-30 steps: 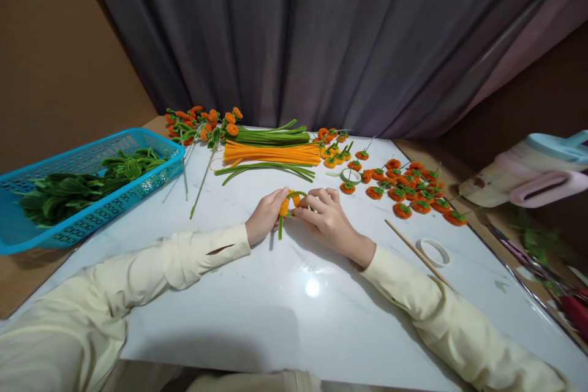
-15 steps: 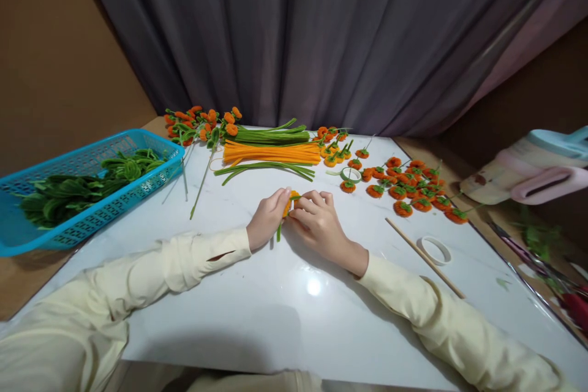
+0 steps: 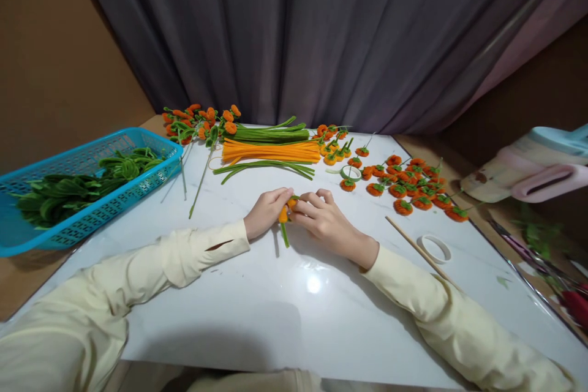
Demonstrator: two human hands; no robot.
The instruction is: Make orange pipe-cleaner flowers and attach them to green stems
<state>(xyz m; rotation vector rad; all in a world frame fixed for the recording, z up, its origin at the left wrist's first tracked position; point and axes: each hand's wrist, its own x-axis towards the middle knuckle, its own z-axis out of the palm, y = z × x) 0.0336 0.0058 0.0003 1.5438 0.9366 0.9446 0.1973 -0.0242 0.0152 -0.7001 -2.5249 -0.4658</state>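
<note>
Between my hands, above the middle of the white table (image 3: 220,318), is a small yellow-orange pipe-cleaner piece (image 3: 283,215) with a green pipe-cleaner stem (image 3: 285,236) pointing down toward me. My left hand (image 3: 265,213) pinches it from the left, thumb on top. The bent fingers of my right hand (image 3: 325,225) close on its right side. Fingers hide much of the piece. Just beyond lie loose green pipe cleaners (image 3: 266,165), a bundle of orange-yellow pipe cleaners (image 3: 271,150) and a green bundle (image 3: 269,135).
A blue basket (image 3: 114,211) of green fuzzy leaves stands at left. Orange pipe-cleaner fruits (image 3: 408,187) spread at right, near a green tape roll (image 3: 351,173). A wooden stick (image 3: 413,245), white tape roll (image 3: 435,249), tumbler (image 3: 514,168) and scissors (image 3: 519,248) lie farther right.
The piece has turned in my fingers, its green stem now swung a little to the right. My right hand has shifted slightly right, and more of the yellow-orange shows.
</note>
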